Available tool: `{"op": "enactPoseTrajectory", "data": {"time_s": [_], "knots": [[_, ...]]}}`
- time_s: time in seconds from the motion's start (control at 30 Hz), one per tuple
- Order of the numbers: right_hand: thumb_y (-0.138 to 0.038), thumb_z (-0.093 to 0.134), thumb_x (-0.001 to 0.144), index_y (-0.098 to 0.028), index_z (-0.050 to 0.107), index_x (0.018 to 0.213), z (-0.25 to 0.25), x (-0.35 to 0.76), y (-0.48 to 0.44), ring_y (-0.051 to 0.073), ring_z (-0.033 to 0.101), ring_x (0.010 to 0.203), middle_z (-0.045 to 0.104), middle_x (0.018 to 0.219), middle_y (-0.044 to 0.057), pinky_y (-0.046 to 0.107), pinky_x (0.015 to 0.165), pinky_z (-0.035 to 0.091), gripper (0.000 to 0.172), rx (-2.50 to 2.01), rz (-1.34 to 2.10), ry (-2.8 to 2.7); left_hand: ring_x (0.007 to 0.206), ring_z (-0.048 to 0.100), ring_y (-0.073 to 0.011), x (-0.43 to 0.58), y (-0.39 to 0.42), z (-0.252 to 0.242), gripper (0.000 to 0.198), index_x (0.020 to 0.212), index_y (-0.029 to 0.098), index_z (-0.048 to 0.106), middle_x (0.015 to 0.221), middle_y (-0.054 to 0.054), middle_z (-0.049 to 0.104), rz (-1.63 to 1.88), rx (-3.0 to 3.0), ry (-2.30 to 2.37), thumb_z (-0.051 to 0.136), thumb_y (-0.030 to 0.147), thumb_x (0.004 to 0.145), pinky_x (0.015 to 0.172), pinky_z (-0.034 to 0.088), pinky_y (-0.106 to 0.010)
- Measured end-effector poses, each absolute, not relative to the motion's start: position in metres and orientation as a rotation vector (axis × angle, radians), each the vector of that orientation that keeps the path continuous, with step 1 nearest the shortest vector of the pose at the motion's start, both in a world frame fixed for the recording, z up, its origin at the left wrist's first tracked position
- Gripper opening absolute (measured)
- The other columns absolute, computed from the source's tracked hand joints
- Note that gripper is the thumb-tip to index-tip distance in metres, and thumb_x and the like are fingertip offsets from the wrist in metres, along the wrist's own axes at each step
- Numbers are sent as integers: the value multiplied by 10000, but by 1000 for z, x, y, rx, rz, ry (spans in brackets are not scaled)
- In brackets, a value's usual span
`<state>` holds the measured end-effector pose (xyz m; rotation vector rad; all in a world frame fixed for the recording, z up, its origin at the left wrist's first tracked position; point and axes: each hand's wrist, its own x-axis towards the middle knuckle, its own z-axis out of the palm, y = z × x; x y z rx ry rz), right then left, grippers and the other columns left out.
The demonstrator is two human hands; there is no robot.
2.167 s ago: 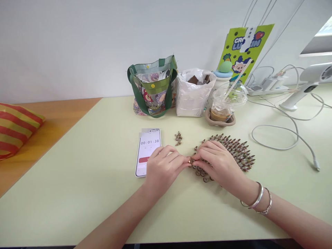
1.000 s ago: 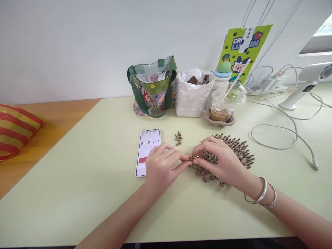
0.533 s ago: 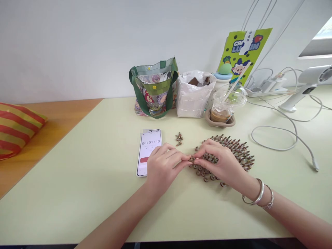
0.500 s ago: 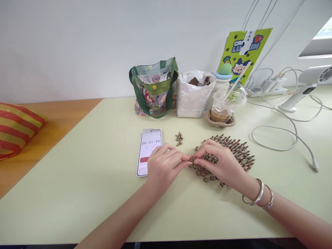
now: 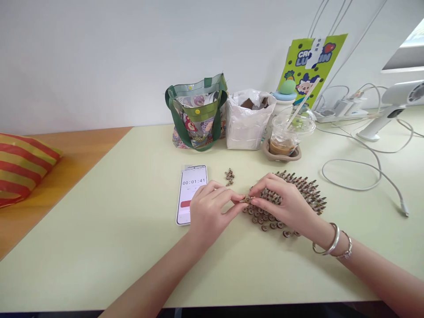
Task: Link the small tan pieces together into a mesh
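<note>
Between my two hands is a small brass-coloured screw (image 5: 246, 200), pinched at the fingertips. My left hand (image 5: 212, 207) is closed, thumb and forefinger on its left side. My right hand (image 5: 288, 201) grips from the right with thumb and forefinger; its fingers partly hide the piece. Beneath and around the right hand spreads a broad cluster of screws (image 5: 306, 194), many standing on their heads with tips up, others along the near edge showing cross-slotted heads. A small loose heap of screws (image 5: 229, 176) lies behind the left hand.
A phone (image 5: 194, 182) showing a running timer lies partly under my left hand. Along the back stand a green-handled bag (image 5: 198, 117), a white plastic bag (image 5: 247, 123), an iced drink cup (image 5: 285, 137) in a holder and a green paper bag (image 5: 314, 62). A white cable (image 5: 374, 190) loops at right.
Both hands stay pinched on the small screw and have shifted very slightly. The phone timer has gone from 1:40 to 1:41.
</note>
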<state>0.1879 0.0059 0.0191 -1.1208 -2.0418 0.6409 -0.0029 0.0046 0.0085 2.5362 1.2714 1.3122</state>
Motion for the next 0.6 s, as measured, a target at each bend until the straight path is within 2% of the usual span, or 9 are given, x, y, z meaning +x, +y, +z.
{"op": "enactPoseTrajectory", "data": {"time_s": [0.33,0.4,0.5,0.6], "knots": [[-265,538,838,-212,597,811,23,195,14,182,551,778,614,772,30,331,710,452,84,-1124,565,-2040,779,529,-156,-2,5,9,64,830,250,644,704,69,678,1148,2524,1356,629,301,794,677,387,-279],[-271,535,839,-212,595,806,26,198,21,189,547,792,619,782,33,339,719,450,90,-1163,489,-2010,787,529,-152,-2,6,8,36,822,257,644,720,74,676,1122,2533,1348,617,247,800,679,385,-279],[-278,560,821,-220,607,796,27,205,34,210,530,832,626,779,35,364,745,433,78,-1231,291,-2077,795,533,-145,0,5,7,104,802,264,646,727,79,671,1113,2559,1315,599,171,795,686,384,-278],[-297,591,796,-228,609,780,24,210,48,230,519,869,633,779,34,389,772,403,73,-1266,91,-2256,805,537,-146,1,5,6,121,795,268,645,723,83,669,1105,2574,1284,598,156,788,691,387,-282]]}}
